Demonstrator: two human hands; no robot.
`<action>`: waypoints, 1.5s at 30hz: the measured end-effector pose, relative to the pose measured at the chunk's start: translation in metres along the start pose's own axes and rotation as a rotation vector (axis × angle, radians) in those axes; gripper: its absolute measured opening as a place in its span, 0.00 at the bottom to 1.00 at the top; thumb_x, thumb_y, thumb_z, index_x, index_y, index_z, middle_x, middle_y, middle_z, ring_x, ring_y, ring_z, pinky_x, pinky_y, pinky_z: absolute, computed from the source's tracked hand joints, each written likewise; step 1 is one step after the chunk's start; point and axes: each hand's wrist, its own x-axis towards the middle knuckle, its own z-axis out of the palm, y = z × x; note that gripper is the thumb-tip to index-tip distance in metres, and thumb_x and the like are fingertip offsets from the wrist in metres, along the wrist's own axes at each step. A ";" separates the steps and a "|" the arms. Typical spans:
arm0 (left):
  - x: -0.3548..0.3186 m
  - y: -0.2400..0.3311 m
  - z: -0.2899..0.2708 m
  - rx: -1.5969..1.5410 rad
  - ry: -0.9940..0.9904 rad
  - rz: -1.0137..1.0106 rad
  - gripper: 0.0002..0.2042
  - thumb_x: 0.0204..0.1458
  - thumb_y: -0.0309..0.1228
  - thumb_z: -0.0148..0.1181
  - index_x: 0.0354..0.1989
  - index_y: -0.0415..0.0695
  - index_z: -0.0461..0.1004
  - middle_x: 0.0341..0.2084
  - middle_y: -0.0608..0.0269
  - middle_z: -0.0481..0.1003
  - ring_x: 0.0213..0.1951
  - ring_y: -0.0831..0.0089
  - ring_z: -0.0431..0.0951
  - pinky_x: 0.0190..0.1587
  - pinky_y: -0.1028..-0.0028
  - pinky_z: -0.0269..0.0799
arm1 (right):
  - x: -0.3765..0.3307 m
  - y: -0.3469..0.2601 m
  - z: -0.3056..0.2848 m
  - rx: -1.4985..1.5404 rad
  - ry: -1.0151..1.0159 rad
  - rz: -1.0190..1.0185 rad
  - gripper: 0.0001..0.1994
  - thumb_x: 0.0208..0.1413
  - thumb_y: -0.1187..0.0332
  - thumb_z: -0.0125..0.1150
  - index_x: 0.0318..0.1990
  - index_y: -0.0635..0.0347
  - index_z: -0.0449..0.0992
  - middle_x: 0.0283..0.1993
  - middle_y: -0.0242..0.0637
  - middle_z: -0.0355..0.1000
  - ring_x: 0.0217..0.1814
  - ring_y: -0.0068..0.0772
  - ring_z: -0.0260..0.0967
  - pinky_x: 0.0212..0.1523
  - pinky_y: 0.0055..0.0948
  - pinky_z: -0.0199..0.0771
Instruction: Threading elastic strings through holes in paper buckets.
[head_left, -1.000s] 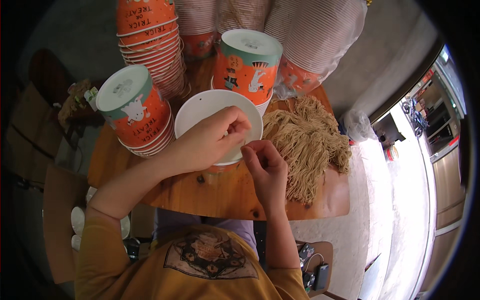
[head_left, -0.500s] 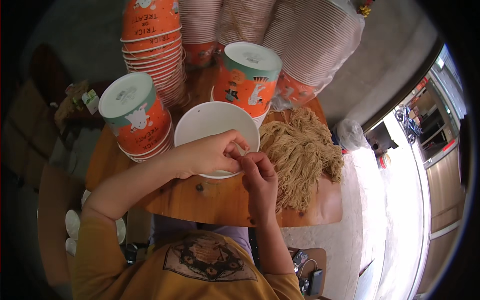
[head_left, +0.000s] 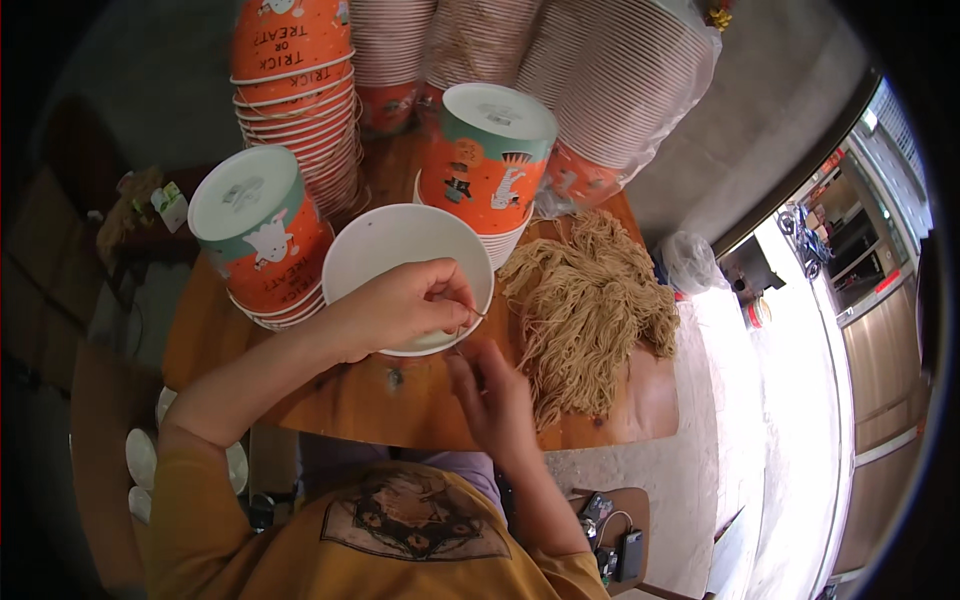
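Observation:
A paper bucket [head_left: 380, 240] stands mouth up on the wooden table, its white inside showing. My left hand [head_left: 400, 305] reaches over its near rim and pinches a thin tan cord [head_left: 478, 313] between thumb and fingers, at the rim's right side. Just below and to the right, my right hand [head_left: 492, 400] is held apart from the left, in front of the bucket. Its fingers are bent and blurred, so whether they grip any of the cord is unclear. A loose heap of tan cords [head_left: 590, 320] lies to the right of the bucket.
Upside-down orange and green buckets stand in a left stack [head_left: 245, 195] and a back stack [head_left: 500, 112]. Behind them rise taller stacks, one orange stack [head_left: 295, 100] and several in plastic wrap [head_left: 640, 80]. The wooden table [head_left: 380, 415] ends near my body.
My right hand has moved down, away from the left hand, where the two met at the rim before. The left hand stays over the bucket. The whole view has shifted slightly.

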 end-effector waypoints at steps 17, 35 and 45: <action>0.007 -0.002 -0.008 0.035 -0.232 -0.013 0.07 0.58 0.29 0.57 0.41 0.38 0.74 0.32 0.72 0.72 0.33 0.84 0.68 0.38 0.81 0.66 | 0.080 -0.006 -0.047 0.287 -0.223 0.108 0.05 0.58 0.73 0.60 0.38 0.64 0.72 0.27 0.32 0.73 0.30 0.17 0.70 0.32 0.20 0.70; 0.009 0.002 0.002 0.011 -0.183 -0.039 0.08 0.57 0.30 0.56 0.40 0.38 0.74 0.31 0.70 0.73 0.32 0.84 0.68 0.36 0.82 0.65 | 0.019 -0.014 -0.028 -0.216 0.187 -0.200 0.08 0.50 0.75 0.68 0.33 0.60 0.73 0.29 0.34 0.69 0.23 0.25 0.68 0.21 0.24 0.68; 0.012 -0.002 0.000 -0.380 -0.242 -0.229 0.08 0.58 0.25 0.55 0.44 0.38 0.70 0.35 0.66 0.72 0.37 0.79 0.73 0.39 0.79 0.69 | 0.013 -0.013 -0.018 -0.292 0.222 -0.311 0.08 0.50 0.75 0.68 0.35 0.60 0.74 0.29 0.34 0.69 0.23 0.24 0.70 0.21 0.23 0.70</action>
